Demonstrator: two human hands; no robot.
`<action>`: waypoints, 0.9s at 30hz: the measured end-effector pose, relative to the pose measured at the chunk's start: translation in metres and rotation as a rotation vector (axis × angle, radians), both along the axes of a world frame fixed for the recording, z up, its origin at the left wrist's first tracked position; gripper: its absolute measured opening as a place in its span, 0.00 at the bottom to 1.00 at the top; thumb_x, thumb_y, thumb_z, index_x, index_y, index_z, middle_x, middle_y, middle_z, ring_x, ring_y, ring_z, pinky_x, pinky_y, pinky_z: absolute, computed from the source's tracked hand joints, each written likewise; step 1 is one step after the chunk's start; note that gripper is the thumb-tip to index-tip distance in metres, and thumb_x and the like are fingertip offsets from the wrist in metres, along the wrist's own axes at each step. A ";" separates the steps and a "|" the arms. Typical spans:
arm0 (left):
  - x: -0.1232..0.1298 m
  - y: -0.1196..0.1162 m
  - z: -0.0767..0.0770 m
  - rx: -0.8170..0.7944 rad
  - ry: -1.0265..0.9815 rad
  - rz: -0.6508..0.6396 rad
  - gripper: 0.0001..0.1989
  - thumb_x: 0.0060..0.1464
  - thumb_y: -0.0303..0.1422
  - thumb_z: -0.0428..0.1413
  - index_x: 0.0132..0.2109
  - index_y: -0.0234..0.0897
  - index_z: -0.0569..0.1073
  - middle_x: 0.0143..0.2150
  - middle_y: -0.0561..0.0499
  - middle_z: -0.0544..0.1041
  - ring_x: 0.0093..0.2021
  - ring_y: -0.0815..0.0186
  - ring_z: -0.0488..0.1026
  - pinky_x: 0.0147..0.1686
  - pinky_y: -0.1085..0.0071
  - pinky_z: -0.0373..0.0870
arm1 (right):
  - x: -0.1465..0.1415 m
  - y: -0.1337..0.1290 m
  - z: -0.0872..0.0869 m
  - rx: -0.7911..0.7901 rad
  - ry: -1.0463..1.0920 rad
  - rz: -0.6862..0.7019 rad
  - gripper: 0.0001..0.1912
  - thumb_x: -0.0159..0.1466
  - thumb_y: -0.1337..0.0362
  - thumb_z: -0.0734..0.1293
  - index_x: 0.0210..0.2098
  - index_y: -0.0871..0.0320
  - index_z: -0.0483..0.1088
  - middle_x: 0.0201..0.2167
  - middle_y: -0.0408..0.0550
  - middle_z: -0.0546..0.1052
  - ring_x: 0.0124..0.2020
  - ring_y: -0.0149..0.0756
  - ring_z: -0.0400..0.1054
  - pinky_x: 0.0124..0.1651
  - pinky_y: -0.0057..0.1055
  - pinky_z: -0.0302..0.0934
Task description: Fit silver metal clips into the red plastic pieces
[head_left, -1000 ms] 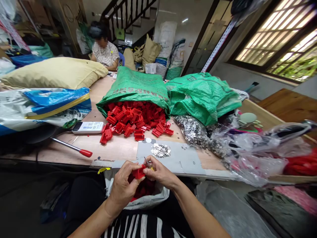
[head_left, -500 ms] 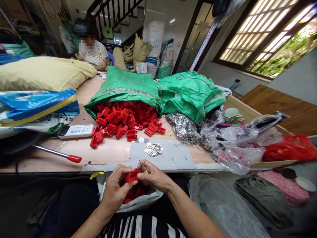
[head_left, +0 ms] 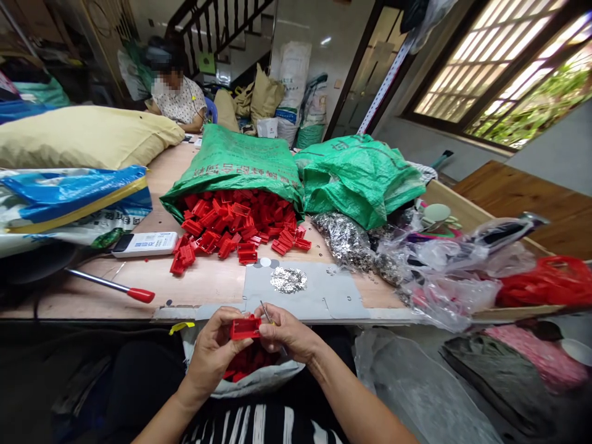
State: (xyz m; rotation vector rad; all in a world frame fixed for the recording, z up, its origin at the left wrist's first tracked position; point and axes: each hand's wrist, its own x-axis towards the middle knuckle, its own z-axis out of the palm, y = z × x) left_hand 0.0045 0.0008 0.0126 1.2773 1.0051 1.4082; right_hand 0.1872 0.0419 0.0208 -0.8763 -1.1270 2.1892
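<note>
A red plastic box-shaped part, its hollow side facing me, is pinched between the fingers and thumb of my left hand. My right hand touches the part's right end. In that hand is a slim tool with a thin metal shaft pointing up and a bit of yellow handle; its exact kind is hard to make out. Below both hands, more red parts lie in a whitish sack at my lap. Just beyond the hands, small shiny metal pieces form a pile on a grey sheet.
A green sack spills red parts onto the table. Left are a white device and a red-tipped metal lever. Plastic bags crowd the right. Across the table sits a person.
My left hand has turned the red part so that its hollow side shows more fully. The tool in my right hand stands slightly more upright. The whole view has shifted a little.
</note>
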 end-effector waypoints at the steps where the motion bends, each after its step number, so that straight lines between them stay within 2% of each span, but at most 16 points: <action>1: 0.000 0.001 -0.002 -0.061 -0.036 0.018 0.12 0.46 0.30 0.65 0.39 0.38 0.73 0.37 0.51 0.75 0.37 0.66 0.76 0.40 0.70 0.74 | 0.002 0.005 0.002 0.069 -0.069 0.011 0.25 0.51 0.51 0.74 0.39 0.57 0.63 0.22 0.35 0.66 0.17 0.21 0.55 0.20 0.20 0.47; 3: 0.000 0.002 -0.003 -0.180 -0.121 0.039 0.14 0.45 0.31 0.65 0.40 0.37 0.72 0.37 0.51 0.77 0.37 0.65 0.76 0.39 0.70 0.74 | 0.009 0.020 0.008 0.285 -0.280 -0.033 0.19 0.57 0.52 0.70 0.39 0.58 0.66 0.26 0.39 0.70 0.21 0.25 0.60 0.24 0.22 0.53; 6: 0.002 0.003 0.000 -0.280 -0.246 0.044 0.17 0.44 0.30 0.66 0.42 0.37 0.70 0.38 0.52 0.79 0.37 0.66 0.77 0.41 0.69 0.74 | 0.023 0.051 0.016 0.731 -0.818 -0.238 0.07 0.63 0.62 0.64 0.37 0.58 0.70 0.34 0.44 0.75 0.34 0.32 0.67 0.36 0.27 0.59; 7: 0.002 0.004 0.003 -0.300 -0.293 0.046 0.17 0.44 0.30 0.66 0.42 0.37 0.70 0.37 0.52 0.79 0.37 0.66 0.77 0.41 0.70 0.74 | 0.027 0.060 0.018 0.824 -1.008 -0.269 0.06 0.64 0.64 0.62 0.37 0.57 0.70 0.34 0.44 0.76 0.36 0.33 0.68 0.38 0.27 0.58; 8: 0.003 0.004 0.006 -0.323 -0.349 0.046 0.17 0.43 0.29 0.66 0.41 0.37 0.70 0.37 0.52 0.80 0.37 0.67 0.77 0.41 0.71 0.74 | 0.030 0.069 0.019 0.862 -1.108 -0.284 0.06 0.63 0.66 0.62 0.36 0.57 0.71 0.35 0.45 0.76 0.37 0.34 0.68 0.40 0.28 0.58; 11: 0.004 0.005 0.016 -0.440 -0.553 0.021 0.17 0.43 0.29 0.66 0.40 0.37 0.70 0.37 0.53 0.80 0.38 0.68 0.78 0.44 0.72 0.74 | 0.032 0.089 0.018 0.900 -1.243 -0.282 0.04 0.61 0.68 0.64 0.34 0.57 0.71 0.35 0.47 0.76 0.38 0.37 0.68 0.40 0.29 0.55; 15: 0.001 0.006 0.022 -0.603 -0.781 -0.002 0.18 0.44 0.29 0.66 0.43 0.38 0.70 0.37 0.50 0.81 0.39 0.65 0.79 0.50 0.64 0.73 | 0.026 0.101 0.014 0.941 -1.319 -0.254 0.02 0.61 0.67 0.65 0.33 0.58 0.70 0.35 0.48 0.75 0.38 0.38 0.67 0.38 0.30 0.53; 18: -0.001 0.007 0.021 -0.662 -0.872 0.011 0.16 0.48 0.28 0.64 0.44 0.38 0.71 0.36 0.48 0.82 0.39 0.64 0.80 0.53 0.60 0.72 | 0.022 0.105 0.014 0.960 -1.340 -0.234 0.02 0.60 0.68 0.65 0.32 0.58 0.70 0.35 0.49 0.74 0.38 0.39 0.67 0.37 0.30 0.52; 22: -0.001 0.008 0.019 -0.753 -1.000 0.072 0.01 0.54 0.27 0.58 0.35 0.33 0.74 0.34 0.46 0.82 0.38 0.62 0.80 0.53 0.58 0.72 | 0.022 0.106 0.015 0.967 -1.332 -0.222 0.02 0.60 0.69 0.65 0.31 0.58 0.68 0.33 0.49 0.74 0.36 0.38 0.67 0.36 0.30 0.52; 27: -0.001 0.010 0.020 -0.813 -1.058 0.109 0.06 0.57 0.23 0.54 0.34 0.30 0.74 0.32 0.43 0.82 0.37 0.61 0.80 0.52 0.56 0.72 | 0.025 0.101 0.020 0.953 -1.268 -0.251 0.05 0.62 0.69 0.62 0.37 0.57 0.67 0.34 0.48 0.75 0.36 0.37 0.67 0.37 0.29 0.54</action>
